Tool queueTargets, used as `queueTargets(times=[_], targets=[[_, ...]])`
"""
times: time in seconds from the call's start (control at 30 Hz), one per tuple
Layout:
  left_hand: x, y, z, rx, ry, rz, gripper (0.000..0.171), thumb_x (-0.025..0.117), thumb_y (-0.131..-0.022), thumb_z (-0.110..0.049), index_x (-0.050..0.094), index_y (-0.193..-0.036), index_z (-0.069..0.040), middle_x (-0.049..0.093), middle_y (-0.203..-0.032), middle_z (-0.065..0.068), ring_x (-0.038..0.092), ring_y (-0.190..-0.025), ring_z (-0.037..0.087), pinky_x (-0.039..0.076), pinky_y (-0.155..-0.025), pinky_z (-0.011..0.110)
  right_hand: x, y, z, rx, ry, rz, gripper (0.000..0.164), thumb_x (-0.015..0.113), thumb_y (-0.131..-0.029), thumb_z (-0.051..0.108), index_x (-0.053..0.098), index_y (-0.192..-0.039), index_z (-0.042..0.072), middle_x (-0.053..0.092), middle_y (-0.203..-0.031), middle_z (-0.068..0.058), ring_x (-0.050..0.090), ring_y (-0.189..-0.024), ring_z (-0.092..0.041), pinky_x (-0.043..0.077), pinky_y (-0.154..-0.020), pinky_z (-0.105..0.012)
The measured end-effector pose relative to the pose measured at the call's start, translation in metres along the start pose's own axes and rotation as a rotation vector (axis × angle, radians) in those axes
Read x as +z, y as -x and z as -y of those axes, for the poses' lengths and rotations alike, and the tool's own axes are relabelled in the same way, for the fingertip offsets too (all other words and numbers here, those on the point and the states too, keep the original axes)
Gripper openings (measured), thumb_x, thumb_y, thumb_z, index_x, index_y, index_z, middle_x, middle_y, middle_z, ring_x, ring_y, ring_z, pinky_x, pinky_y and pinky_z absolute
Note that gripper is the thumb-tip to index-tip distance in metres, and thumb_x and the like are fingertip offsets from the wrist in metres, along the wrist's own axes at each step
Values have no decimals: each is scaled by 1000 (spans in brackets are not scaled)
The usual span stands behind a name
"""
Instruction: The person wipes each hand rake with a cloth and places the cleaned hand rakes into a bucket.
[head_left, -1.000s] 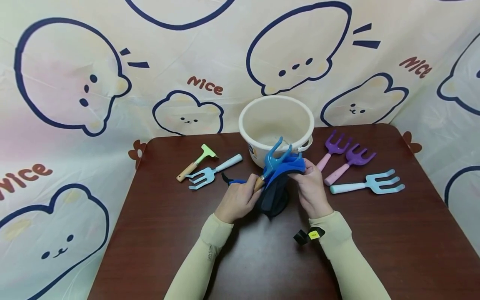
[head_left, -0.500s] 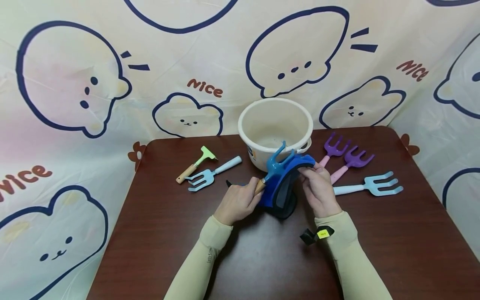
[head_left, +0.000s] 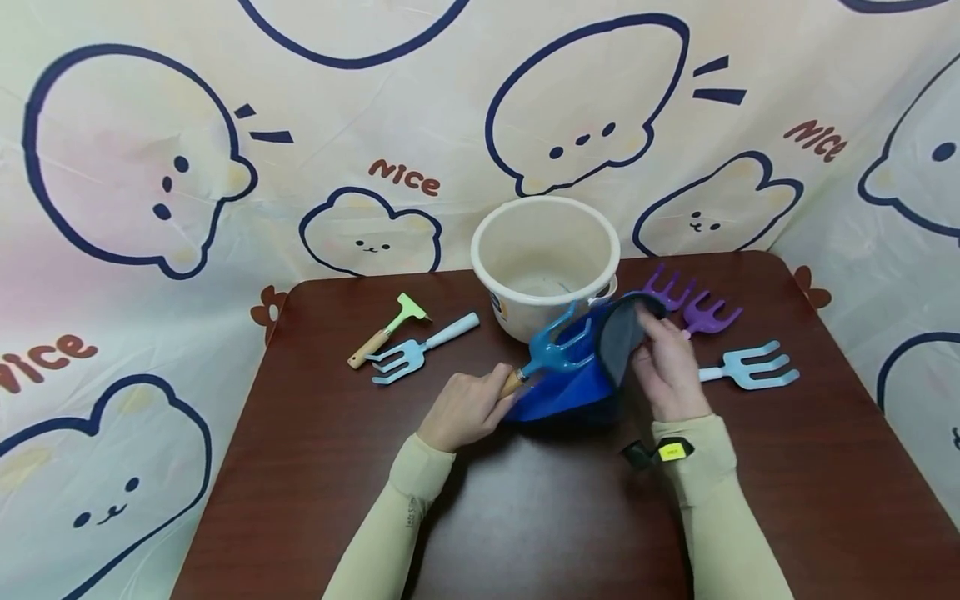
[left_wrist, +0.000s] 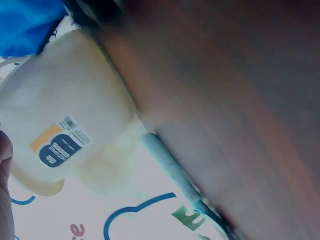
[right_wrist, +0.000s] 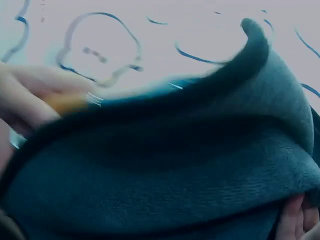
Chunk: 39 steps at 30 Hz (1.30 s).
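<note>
In the head view my left hand (head_left: 461, 408) grips the wooden handle of a blue hand fork (head_left: 557, 354), its tines pointing up and to the right. My right hand (head_left: 670, 371) pinches the edge of a blue fabric piece (head_left: 558, 396) with grey lining and dark edging. The fork's head lies over the blue side of the fabric. Grey lining (right_wrist: 160, 170) fills most of the right wrist view, with fingertips at its lower right edge. A blue corner of the fabric shows at upper left in the left wrist view.
Behind the hands stands a white bucket (head_left: 517, 315). On the left lie a small green hoe (head_left: 408, 308) and a light blue fork (head_left: 408, 358). Two purple forks (head_left: 671, 292) and another light blue fork (head_left: 753, 367) lie on the right of the brown table (head_left: 525, 517).
My right hand has moved right, drawing the fabric out wider and turning its grey lining rightward. The left hand keeps the fork, which has tipped lower to the right.
</note>
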<state>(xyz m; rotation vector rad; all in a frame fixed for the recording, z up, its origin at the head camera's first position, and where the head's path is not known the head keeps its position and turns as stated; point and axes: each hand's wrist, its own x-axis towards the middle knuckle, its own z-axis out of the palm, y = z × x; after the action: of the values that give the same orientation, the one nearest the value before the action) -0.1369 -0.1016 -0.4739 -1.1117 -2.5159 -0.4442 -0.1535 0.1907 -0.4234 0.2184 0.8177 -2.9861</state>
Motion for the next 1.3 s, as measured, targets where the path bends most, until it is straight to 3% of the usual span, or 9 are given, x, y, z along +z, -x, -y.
queueTargets(times=[0.13, 0.3, 0.4, 0.53, 0.6, 0.73, 0.87, 1.03, 1.3], targets=[[0, 1, 1, 2, 4, -19, 18, 55, -94, -23, 50, -103, -8, 43, -54, -8, 35, -41, 6, 30, -38, 22, -7, 1, 19, -181, 1, 50, 10, 53, -99, 6, 61, -98, 1, 69, -89, -7, 64, -83, -17, 55, -70, -24], [-1, -1, -1, -48, 27, -53, 21, 54, -93, -23, 49, -105, -6, 46, -57, -5, 37, -42, 8, 34, -38, 23, 2, 3, 20, -354, 244, 92, 17, 62, -95, 13, 58, -110, 4, 65, -99, -5, 62, -84, -16, 56, -73, -21], [-2, -3, -3, -97, 25, -104, 23, 55, -92, -21, 50, -107, -5, 50, -60, -3, 39, -43, 9, 36, -38, 25, 9, 2, 14, -380, 376, 78, 22, 61, -96, 16, 57, -116, 7, 64, -105, -4, 62, -84, -15, 57, -70, -18], [-2, -5, -7, -166, 8, -199, 26, 54, -94, -21, 52, -111, -2, 53, -61, 0, 38, -41, 10, 35, -35, 25, 13, 1, -7, -419, 512, 44, 11, 52, -100, 6, 59, -107, 9, 65, -99, 0, 61, -81, -12, 55, -66, -15], [-1, -4, -9, -188, 6, -234, 26, 54, -94, -21, 53, -111, -1, 52, -59, 0, 36, -39, 10, 34, -33, 25, 14, -1, -25, -447, 617, 57, 19, 49, -97, -4, 59, -103, 11, 65, -94, 5, 59, -80, -9, 53, -65, -13], [2, -4, -14, -191, 11, -239, 28, 54, -94, -21, 52, -112, 0, 52, -58, 0, 38, -39, 9, 37, -33, 24, 18, 2, -62, -395, 753, 152, 34, 54, -88, -13, 51, -109, 14, 68, -93, 11, 59, -85, -6, 51, -71, -12], [6, -5, -21, -173, 29, -203, 29, 57, -93, -16, 49, -116, 0, 61, -67, 3, 48, -44, 10, 48, -40, 29, 23, 10, -87, -268, 670, 189, 47, 61, -85, -13, 42, -118, 15, 65, -110, 6, 57, -104, -11, 52, -84, -15], [8, -4, -30, -147, 73, -169, 27, 56, -94, -10, 49, -118, 1, 63, -70, 6, 48, -43, 9, 48, -40, 27, 31, 17, -95, -179, 529, 171, 61, 55, -83, -21, 39, -130, 14, 48, -135, -5, 46, -120, -16, 50, -93, -17], [9, -8, -35, -120, 6, -148, 30, 55, -96, -22, 49, -115, 0, 58, -70, 3, 48, -46, 9, 49, -41, 27, 37, 21, -81, -164, 440, 77, 57, 47, -86, -23, 40, -133, 9, 50, -133, -7, 48, -116, -16, 50, -93, -16]])
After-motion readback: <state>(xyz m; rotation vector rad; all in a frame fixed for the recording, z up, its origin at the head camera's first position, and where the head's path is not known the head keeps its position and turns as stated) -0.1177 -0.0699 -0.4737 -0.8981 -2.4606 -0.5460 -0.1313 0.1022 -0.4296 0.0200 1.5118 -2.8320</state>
